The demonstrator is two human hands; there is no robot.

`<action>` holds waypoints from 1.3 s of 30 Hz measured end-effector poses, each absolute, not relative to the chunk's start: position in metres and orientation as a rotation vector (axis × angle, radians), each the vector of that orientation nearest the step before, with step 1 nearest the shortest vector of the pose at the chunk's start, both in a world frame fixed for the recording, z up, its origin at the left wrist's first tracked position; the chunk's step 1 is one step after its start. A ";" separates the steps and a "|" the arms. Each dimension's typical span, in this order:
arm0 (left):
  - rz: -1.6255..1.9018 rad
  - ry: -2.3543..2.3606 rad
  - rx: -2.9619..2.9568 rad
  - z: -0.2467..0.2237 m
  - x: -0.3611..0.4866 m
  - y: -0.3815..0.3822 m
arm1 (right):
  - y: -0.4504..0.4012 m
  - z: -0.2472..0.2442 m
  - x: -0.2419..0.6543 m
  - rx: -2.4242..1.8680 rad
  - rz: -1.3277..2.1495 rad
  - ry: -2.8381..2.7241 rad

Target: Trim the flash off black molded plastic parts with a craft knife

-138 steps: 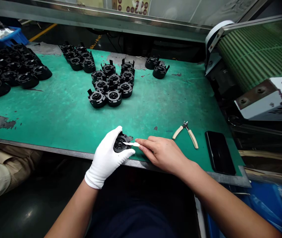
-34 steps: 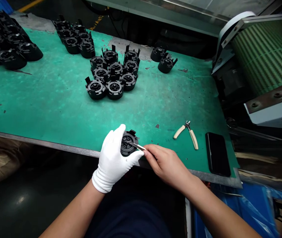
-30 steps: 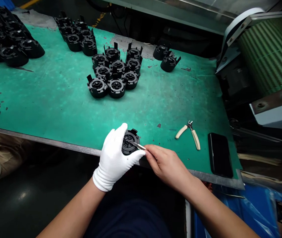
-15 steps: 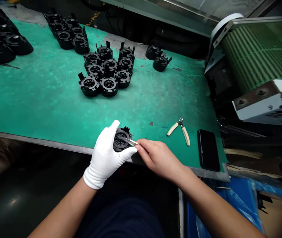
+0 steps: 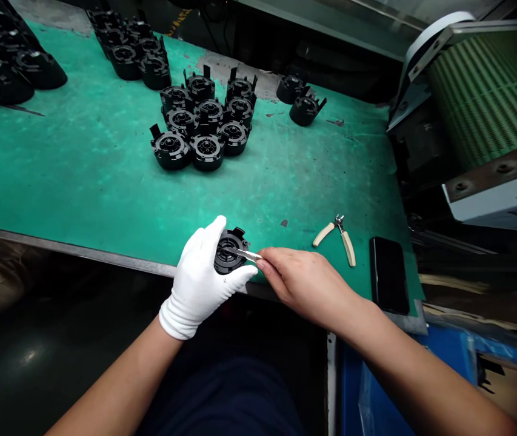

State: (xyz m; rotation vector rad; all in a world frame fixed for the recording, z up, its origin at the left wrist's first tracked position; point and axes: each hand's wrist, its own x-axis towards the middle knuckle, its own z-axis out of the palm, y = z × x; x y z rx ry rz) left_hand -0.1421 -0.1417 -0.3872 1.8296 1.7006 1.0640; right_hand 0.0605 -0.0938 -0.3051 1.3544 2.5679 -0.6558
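My left hand point(image 5: 201, 275), in a white glove, is closed around a round black plastic part point(image 5: 230, 261) at the front edge of the table. The part's ringed face is turned up, and a small tab stands at its far rim. Bare, my right hand point(image 5: 301, 275) pinches a slim metal blade-like tool point(image 5: 248, 255) between thumb and fingers. The tool's tip reaches over the inner rings of the part; whether it touches them I cannot tell. My palm hides most of the tool's handle.
Several similar black parts point(image 5: 208, 151) stand grouped on the green table point(image 5: 117, 175), with more at the left and back. Cream-handled nippers point(image 5: 340, 233) and a black phone point(image 5: 389, 275) lie at right. Beyond is a green conveyor belt point(image 5: 490, 91); a blue bin point(image 5: 444, 351) sits below.
The view has shifted slightly, so the scene sits a little further right and mostly higher. Both hands keep their holds on the black part and the tool.
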 end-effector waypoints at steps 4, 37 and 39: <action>1.069 1.696 1.833 -0.387 -0.143 -0.143 | -0.092 -0.305 0.060 1.353 -0.644 2.561; 1.218 1.716 1.916 -0.378 -0.131 -0.147 | -0.094 -0.310 0.104 1.665 -1.198 2.590; 1.160 1.751 1.923 -0.377 -0.130 -0.145 | -0.093 -0.313 0.105 1.647 -1.205 2.624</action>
